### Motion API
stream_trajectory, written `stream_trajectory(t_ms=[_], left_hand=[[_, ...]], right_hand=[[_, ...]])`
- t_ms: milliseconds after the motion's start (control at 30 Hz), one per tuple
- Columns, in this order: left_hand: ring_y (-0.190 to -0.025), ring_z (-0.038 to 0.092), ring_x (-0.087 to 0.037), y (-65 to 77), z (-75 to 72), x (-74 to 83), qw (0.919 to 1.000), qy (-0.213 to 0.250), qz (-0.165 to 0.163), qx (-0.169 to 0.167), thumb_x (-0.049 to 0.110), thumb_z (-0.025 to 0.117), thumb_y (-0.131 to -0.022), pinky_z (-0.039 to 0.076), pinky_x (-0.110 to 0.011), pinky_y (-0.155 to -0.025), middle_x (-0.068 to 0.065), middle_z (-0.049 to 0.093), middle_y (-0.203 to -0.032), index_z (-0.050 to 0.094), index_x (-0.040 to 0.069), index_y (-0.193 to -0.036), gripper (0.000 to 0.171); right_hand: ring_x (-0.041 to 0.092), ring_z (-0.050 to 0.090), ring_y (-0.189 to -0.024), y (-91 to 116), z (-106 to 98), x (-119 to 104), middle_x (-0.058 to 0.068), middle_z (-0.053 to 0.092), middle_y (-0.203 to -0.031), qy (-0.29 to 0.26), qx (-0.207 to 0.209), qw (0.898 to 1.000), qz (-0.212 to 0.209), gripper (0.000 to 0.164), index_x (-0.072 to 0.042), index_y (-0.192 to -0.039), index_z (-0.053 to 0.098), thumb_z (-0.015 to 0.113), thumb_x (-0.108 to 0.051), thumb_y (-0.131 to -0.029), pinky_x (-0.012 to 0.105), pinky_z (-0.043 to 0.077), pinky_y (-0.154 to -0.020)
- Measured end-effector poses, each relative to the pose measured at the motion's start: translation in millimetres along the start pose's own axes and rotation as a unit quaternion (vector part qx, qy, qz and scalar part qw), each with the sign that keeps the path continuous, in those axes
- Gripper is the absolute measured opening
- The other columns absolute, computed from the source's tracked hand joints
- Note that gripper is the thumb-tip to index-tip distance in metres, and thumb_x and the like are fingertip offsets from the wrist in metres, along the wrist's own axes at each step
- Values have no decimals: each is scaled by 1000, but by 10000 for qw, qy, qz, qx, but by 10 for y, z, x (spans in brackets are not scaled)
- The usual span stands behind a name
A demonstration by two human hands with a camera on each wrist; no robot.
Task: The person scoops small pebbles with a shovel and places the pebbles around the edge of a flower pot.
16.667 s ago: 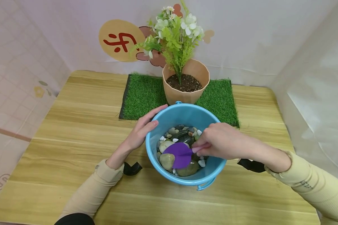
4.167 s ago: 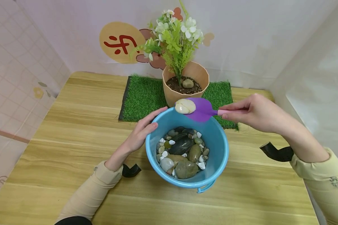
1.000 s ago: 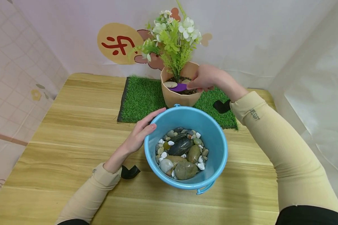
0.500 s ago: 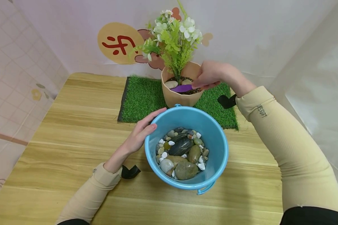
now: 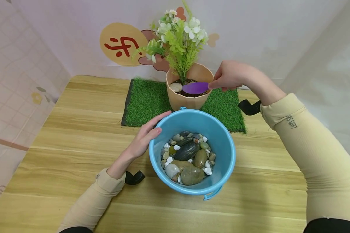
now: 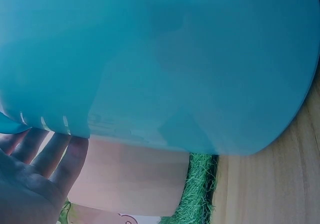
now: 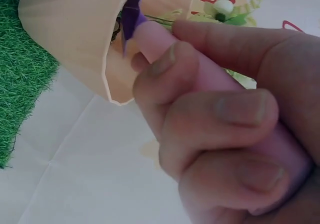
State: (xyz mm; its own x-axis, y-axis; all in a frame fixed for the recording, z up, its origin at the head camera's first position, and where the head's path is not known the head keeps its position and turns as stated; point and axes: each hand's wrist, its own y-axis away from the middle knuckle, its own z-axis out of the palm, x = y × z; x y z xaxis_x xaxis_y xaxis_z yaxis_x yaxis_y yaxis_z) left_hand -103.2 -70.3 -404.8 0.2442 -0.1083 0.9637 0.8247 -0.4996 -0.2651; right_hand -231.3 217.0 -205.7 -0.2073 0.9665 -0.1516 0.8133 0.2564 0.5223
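Note:
My right hand [image 5: 231, 76] grips the pink handle [image 7: 210, 79] of a small garden trowel, fingers wrapped round it. The trowel's purple blade [image 5: 196, 87] is over the soil of a peach flowerpot [image 5: 186, 103] and carries no stone that shows. A pale flat stone [image 5: 176, 87] lies in the pot left of the blade; a second stone behind it is mostly hidden. White artificial flowers [image 5: 192, 27] stand in the pot. My left hand [image 5: 141, 139] rests against the left side of a blue bucket [image 5: 221, 155], fingers extended along its outer wall, thumb at the rim. Stones [image 5: 192, 175] of several sizes lie inside.
The flowerpot stands on a green artificial turf mat [image 5: 148, 102] at the back of the wooden table [image 5: 84, 136], directly behind the bucket. The bucket's blue handle [image 5: 213, 193] hangs at its front. A printed cloth backdrop [image 5: 250, 35] closes off the back and sides.
The trowel took a pale stone from the bucket to the pot, where it now lies near an earlier brownish one. In the last second, my right hand has drawn the blade rightward and up.

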Motion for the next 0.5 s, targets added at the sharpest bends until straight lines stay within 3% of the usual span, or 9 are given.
stream_trajectory(t_ms=[167,333,500], left_hand=[[-139,55,-49,2,6,13,10000,35,-31,-6,18,39,-103,59,-58,-105,-29,50,-157,36,2,-162,62],[-139,56,-49,2,8,15,10000,33,-44,-12,18,39,-103,59,-60,-104,-29,50,-157,36,2,-162,62],[-138,56,-50,2,9,15,10000,8,-32,-5,18,39,-103,59,-61,-104,-30,49,-156,36,1,-162,62]], right_hand=[[11,58,-65,118,31,47,-4,72,-69,103,281,9995,-105,46,-9,-127,77,60,-44,-103,30,44,-61],[10,66,-71,281,99,66,-2,77,-76,38,671,9974,-245,46,-10,-129,77,60,-44,-104,28,49,-69],[13,58,-65,474,192,99,4,81,-84,-115,1113,9929,-408,43,-13,-127,78,61,-44,-103,29,45,-63]])
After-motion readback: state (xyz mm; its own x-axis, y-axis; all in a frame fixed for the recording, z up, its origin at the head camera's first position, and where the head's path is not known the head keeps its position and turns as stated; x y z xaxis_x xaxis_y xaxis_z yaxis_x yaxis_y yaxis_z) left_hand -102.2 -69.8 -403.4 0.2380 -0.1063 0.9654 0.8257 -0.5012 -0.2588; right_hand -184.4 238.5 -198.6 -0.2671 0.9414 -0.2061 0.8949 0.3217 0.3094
